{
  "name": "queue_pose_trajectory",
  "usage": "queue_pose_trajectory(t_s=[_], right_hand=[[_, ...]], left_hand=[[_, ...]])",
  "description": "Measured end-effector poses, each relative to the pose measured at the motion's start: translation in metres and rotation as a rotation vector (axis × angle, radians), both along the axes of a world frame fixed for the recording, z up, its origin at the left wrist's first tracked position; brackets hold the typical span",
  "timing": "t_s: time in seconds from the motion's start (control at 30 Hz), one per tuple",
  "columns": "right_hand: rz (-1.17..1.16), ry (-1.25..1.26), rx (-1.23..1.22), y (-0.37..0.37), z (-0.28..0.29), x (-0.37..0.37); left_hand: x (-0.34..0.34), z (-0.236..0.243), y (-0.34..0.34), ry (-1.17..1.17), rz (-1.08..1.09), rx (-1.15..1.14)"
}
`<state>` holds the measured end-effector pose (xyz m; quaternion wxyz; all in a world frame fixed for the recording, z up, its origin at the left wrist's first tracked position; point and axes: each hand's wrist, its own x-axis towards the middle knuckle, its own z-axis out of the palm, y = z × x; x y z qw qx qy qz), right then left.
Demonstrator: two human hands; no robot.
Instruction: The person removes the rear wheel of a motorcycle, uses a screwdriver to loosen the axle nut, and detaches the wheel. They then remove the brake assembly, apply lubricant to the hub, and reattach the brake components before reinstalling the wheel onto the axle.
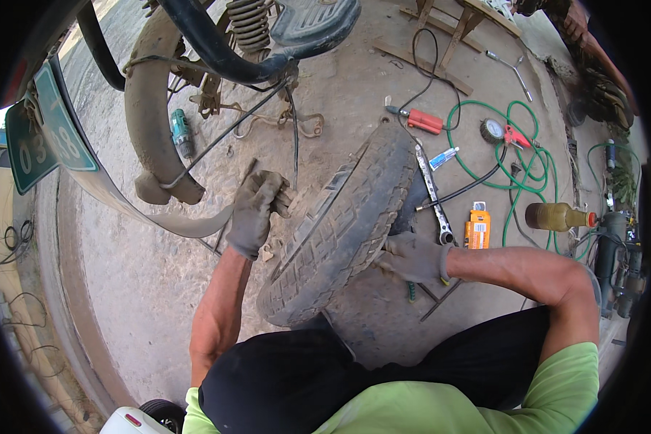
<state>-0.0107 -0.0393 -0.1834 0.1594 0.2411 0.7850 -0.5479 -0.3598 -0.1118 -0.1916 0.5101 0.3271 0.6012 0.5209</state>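
Note:
A worn, dusty tyre stands tilted on the ground between my legs, its tread facing up. Just left of it is my left hand in a grey glove, with curled fingers; a dark bar end shows beside the glove, and whether I grip it is unclear. My gloved right hand is closed at the tyre's right side, its fingertips partly hidden against the edge. Close by that hand lie a ratchet wrench and an orange packet.
A motorcycle's rear mudguard rises at upper left, with a green drill beside it. To the right are a red-handled tool, a green hose, a pressure gauge and a bottle. Another person's arm shows at upper right.

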Motion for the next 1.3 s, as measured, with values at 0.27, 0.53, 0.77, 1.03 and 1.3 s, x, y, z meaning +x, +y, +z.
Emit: queue_pose_trajectory(t_s=[0.27, 0.53, 0.77, 1.03, 1.3], right_hand=[[0.332, 0.364, 0.479, -0.01, -0.067, 0.034], [0.185, 0.161, 0.143, -0.017, -0.045, 0.012], [0.193, 0.133, -0.02, -0.028, -0.009, -0.009], [0.302, 0.463, 0.049, -0.005, 0.171, -0.03], [0.292, 0.789, 0.761, 0.016, 0.188, -0.039]], left_hand=[[0.005, 0.003, 0.015, 0.088, -0.093, -0.023], [0.0, 0.008, 0.031, 0.119, -0.191, -0.02], [-0.014, 0.013, 0.061, 0.117, -0.454, -0.014], [-0.026, 0.005, 0.057, 0.082, -0.478, 0.016], [-0.031, 0.002, 0.062, 0.174, -0.454, 0.015]])
